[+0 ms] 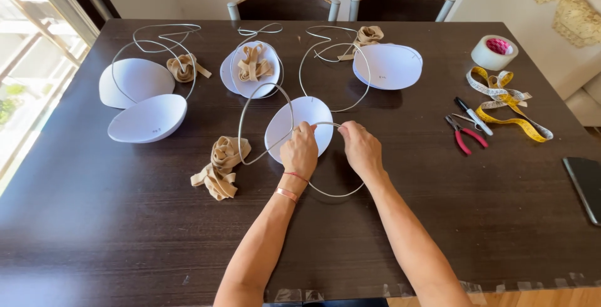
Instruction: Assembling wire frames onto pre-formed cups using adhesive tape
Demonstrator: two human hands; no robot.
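Note:
My left hand [299, 152] and my right hand [361, 148] both pinch a thin grey wire [261, 88] that loops over the dark table. The two hands grip it close together, just in front of a white foam cup [302, 117] lying under the wire. From my right hand the wire curves down and back under my wrists. A bundle of beige elastic band [220, 166] lies to the left of my left hand.
More white foam cups [148, 118] [389, 65], wire loops [159, 35] and beige elastic bundles [255, 61] lie across the dark wooden table [125, 219]. At the right are a tape roll [494, 51], yellow measuring tape [510, 103], red-handled pliers [462, 134], a pen and a dark phone [585, 185]. Two chairs stand behind.

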